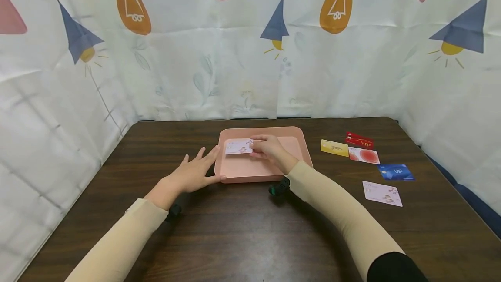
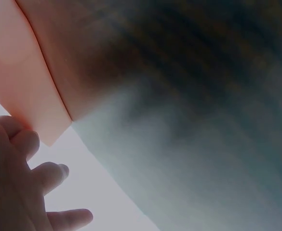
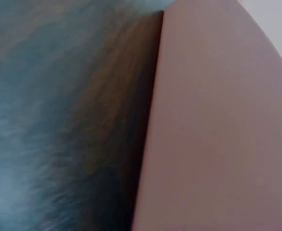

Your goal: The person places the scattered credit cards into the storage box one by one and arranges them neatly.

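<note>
Head view, nearest first: the table spreads bare brown wood grain before the pink tray. At the tray's left side, the left hand has its fingers spread wide and holds nothing, thumb by the near left corner and fingertips at the rim. Over the tray, the right hand is closed to a pinch on the right end of a pale lilac card. That card lies toward the tray's far left part, printed face up, long axis running left to right, about in line with the tray's long sides; whether it touches the tray floor I cannot tell. It should be light, stiff and rather slick, hardly fragile, and best pinched by an end or edge. Right of the tray lie a second lilac card, a blue card, a red-and-white card, a gold card and, farthest, a red card.
</note>
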`<action>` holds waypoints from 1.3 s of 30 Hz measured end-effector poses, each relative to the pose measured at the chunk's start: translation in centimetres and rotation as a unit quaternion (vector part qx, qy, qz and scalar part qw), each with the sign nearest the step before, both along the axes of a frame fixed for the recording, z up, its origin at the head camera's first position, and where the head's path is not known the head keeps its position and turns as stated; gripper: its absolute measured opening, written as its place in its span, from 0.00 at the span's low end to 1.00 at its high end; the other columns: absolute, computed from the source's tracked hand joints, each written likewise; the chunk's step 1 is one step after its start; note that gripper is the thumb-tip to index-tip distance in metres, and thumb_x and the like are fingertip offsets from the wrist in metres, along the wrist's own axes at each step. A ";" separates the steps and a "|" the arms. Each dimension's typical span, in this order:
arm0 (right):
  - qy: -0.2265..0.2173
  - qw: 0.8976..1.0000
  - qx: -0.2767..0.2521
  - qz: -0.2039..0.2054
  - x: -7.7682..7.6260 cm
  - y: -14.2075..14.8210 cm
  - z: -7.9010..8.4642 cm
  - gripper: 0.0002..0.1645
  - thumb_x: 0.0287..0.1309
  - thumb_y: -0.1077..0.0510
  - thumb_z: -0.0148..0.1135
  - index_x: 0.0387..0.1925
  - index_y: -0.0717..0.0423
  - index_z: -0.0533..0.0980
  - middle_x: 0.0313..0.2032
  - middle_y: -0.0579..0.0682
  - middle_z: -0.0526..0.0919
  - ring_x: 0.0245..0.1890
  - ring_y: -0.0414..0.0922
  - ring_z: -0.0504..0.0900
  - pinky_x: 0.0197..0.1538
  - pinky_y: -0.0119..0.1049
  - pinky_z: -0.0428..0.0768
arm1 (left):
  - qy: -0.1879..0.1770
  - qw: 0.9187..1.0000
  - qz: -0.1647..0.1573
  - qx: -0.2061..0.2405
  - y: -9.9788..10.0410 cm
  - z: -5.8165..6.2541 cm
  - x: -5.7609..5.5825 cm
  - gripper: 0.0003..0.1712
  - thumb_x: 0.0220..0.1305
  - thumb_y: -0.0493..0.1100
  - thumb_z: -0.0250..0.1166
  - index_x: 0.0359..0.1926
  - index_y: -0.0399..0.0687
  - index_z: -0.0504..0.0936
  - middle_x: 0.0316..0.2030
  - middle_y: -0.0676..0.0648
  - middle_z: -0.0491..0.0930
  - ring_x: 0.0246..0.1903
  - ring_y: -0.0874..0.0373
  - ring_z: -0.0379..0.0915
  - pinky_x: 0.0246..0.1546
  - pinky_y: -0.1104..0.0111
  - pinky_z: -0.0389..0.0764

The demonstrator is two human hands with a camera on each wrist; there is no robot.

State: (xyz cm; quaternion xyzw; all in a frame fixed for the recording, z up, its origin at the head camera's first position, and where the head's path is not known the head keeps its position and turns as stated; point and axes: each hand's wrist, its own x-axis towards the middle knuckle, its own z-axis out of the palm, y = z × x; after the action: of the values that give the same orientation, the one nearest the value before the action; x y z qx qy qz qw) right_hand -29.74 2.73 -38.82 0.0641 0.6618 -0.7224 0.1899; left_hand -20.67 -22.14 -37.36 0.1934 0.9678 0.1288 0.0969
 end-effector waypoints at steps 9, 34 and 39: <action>0.006 1.000 0.008 -0.009 -1.2 -0.7 -0.4 0.25 0.68 0.71 0.62 0.65 0.62 0.77 0.53 0.63 0.81 0.31 0.43 0.83 0.37 0.33 0.87 | -0.001 1.000 0.001 -0.011 0.1 0.1 -0.2 0.58 0.69 0.75 0.55 0.83 0.47 0.44 0.81 0.43 0.46 0.78 0.35 0.37 0.68 0.28 0.39; 0.071 0.990 0.117 0.023 -2.9 -1.6 -1.7 0.38 0.48 0.78 0.74 0.64 0.64 0.78 0.44 0.57 0.83 0.40 0.43 0.81 0.46 0.36 0.86 | -0.004 1.000 -0.006 -0.023 0.1 0.3 -0.4 0.56 0.70 0.72 0.56 0.83 0.48 0.43 0.81 0.44 0.45 0.78 0.35 0.37 0.67 0.27 0.40; 0.095 0.979 0.174 0.037 -3.2 -1.7 -1.9 0.39 0.46 0.75 0.78 0.63 0.63 0.79 0.40 0.54 0.82 0.38 0.43 0.77 0.39 0.31 0.83 | -0.004 1.000 -0.006 -0.021 0.2 0.5 -0.3 0.56 0.70 0.72 0.56 0.83 0.48 0.43 0.81 0.43 0.45 0.78 0.35 0.38 0.67 0.27 0.40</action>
State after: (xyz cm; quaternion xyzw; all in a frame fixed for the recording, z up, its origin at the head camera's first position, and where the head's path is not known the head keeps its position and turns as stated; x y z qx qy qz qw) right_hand -32.93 1.01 -40.68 0.0028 0.7944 -0.5915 0.1381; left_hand -20.96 -21.98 -36.89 0.1964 0.9687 0.1082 0.1060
